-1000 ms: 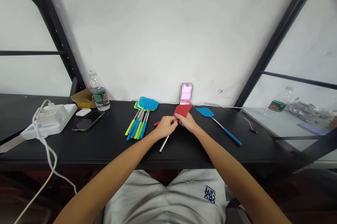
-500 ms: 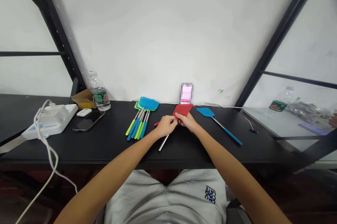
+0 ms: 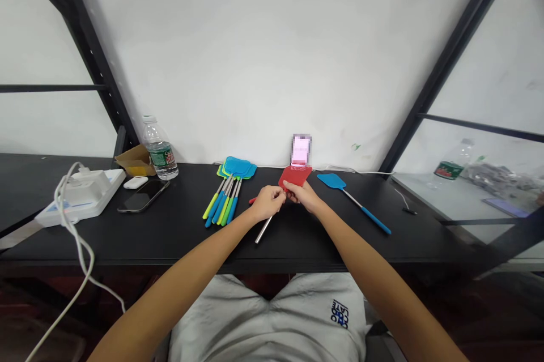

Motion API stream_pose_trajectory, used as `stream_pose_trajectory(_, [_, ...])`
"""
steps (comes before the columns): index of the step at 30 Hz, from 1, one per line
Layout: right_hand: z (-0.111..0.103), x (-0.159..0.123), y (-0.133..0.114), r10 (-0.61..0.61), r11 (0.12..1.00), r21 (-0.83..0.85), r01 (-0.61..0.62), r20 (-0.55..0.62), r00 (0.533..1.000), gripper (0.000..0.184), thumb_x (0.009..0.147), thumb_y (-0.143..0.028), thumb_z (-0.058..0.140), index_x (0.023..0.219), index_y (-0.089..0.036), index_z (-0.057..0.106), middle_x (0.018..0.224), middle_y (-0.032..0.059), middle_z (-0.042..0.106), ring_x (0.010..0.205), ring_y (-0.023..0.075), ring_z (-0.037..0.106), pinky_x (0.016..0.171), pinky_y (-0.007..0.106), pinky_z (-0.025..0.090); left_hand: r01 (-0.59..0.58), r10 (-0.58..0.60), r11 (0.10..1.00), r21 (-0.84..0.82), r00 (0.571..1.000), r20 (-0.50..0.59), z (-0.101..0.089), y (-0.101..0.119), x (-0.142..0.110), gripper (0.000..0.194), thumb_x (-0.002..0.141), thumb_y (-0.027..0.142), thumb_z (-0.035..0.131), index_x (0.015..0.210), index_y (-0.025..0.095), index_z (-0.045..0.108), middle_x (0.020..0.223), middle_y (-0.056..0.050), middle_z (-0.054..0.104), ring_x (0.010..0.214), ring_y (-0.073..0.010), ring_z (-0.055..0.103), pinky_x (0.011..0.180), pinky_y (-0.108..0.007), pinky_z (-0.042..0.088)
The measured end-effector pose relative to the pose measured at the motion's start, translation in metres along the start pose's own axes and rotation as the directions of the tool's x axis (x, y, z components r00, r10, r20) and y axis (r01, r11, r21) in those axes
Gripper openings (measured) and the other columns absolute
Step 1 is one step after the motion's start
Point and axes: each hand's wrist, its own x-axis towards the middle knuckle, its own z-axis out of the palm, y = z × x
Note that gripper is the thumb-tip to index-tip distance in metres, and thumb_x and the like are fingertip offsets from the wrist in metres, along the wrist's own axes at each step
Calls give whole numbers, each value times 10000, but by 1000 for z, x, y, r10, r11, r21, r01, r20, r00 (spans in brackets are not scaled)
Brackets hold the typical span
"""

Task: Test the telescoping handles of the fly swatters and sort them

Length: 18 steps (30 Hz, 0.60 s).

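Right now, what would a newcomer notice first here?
The red fly swatter head, mid-desk, stands out first, with the left hand and right hand gripping at its base. Left of it lies a bundle of blue and green fly swatters; to its right, a blue fly swatter.

This looks like a plain workroom, not a home: a long black bench (image 3: 178, 243) stands against a scuffed white wall (image 3: 221, 56), framed by black metal shelving (image 3: 91, 62). Flyswatters (image 3: 227, 192) lie in a batch on the bench, with a power strip (image 3: 80, 197), phone (image 3: 142, 196) and water bottle (image 3: 160, 149) close by for personal use
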Motion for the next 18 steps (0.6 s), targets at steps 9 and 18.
stream_pose_trajectory(9, [-7, 6, 8, -15, 996, 84, 8, 83, 996, 412, 765, -567, 661, 732, -163, 589, 550, 1, 545, 393, 72, 398, 360, 208, 202, 9, -8, 995, -102, 1000, 4, -1, 3, 0, 235, 819, 303, 456, 629, 170, 492, 423, 70, 444, 400, -63, 390, 446, -184, 273])
stream_pose_trajectory(18, [-24, 3, 1, 21, 951, 301, -67, 154, 988, 387, 761, -516, 715, 779, -165, 552, 580, -9, 556, 427, 57, 379, 420, 202, 218, 53, -40, 956, -288, 998, 51, 0, 3, 1, 194, 791, 286, 481, 640, 166, 497, 419, 73, 440, 389, -53, 372, 445, -187, 257])
